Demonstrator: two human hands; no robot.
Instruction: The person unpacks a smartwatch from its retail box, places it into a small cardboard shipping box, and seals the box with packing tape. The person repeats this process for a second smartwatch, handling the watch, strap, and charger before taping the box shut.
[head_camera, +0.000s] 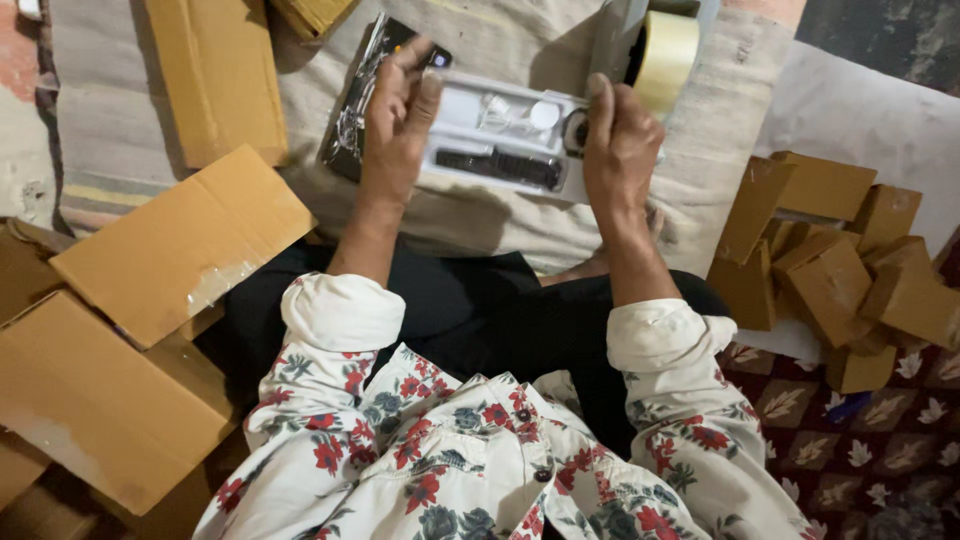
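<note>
Closest to us, we are sitting cross-legged in black trousers (470, 310), with the rolled white cuffs of our floral shirt (480, 460) lying against our knees. At our left side, large flattened cardboard boxes (130, 330) are spreading over the floor, one of them carrying a strip of clear tape. At our right, a heap of small brown cartons (840, 270) is piling up on a patterned rug (850, 440).

Further out, we are holding a white moulded tray (505, 135) over a beige cloth (720, 130). Our left hand (395, 125) is gripping the tray's left end, fingers curling over its far edge and also touching a crinkled shiny wrapper (350, 120) that is lying under that end. Our right hand (620, 145) is closing on the tray's right end, with the thumb pressing near a round dark recess. Inside the tray, a dark strap-like piece (500, 165) is lying along the near side, and small clear and white parts are sitting in the far pockets.

Beyond the tray, a roll of yellowish packing tape (665, 55) is standing on edge just past our right hand, and a long cardboard piece (215, 75) is lying at the far left.
</note>
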